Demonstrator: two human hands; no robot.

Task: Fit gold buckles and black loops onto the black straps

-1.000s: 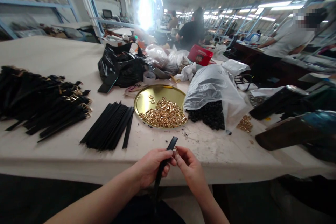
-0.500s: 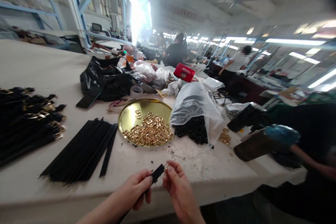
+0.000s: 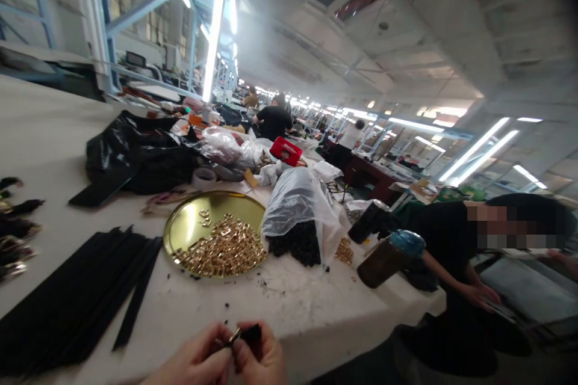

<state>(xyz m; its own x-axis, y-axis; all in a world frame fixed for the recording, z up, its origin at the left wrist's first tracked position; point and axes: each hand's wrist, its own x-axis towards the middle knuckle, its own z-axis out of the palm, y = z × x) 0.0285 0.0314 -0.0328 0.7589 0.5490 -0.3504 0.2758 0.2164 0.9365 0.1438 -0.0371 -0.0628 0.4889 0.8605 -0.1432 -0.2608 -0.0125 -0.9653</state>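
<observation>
The two bare hands are close together at the near edge of the table point(image 3: 316, 310), low in the view, with a black strap point(image 3: 251, 333) and a small gold buckle point(image 3: 235, 335) between them. The left hand point(image 3: 198, 354) has its thumb and fingers bent in, pinching the strap just beside the buckle; the rest of that strap is mostly hidden by the hand. The right hand point(image 3: 267, 354) is curled too, thumb up against the buckle and fingers closed about the dark end of the strap, which sticks out on that side. Whether the strap goes through the buckle is too small to tell. Beyond the hands, a round gold tray point(image 3: 184, 224) holds a heap of gold buckles point(image 3: 228, 248), with a few lying apart towards its far side. Left of the tray is a thick stack of black strips point(image 3: 76, 295), with a single strip point(image 3: 136, 301) slanting along its right side. Right of the tray, a cloudy plastic bag point(image 3: 293, 201) lies open over small black pieces point(image 3: 295, 243), and near it is a little pile of gold bits point(image 3: 344, 250). Behind the tray are a roll of tape point(image 3: 204, 178) and a shiny black bag point(image 3: 130, 150). On the right, a person in a dark top point(image 3: 447, 240) leans forward with both hands low
</observation>
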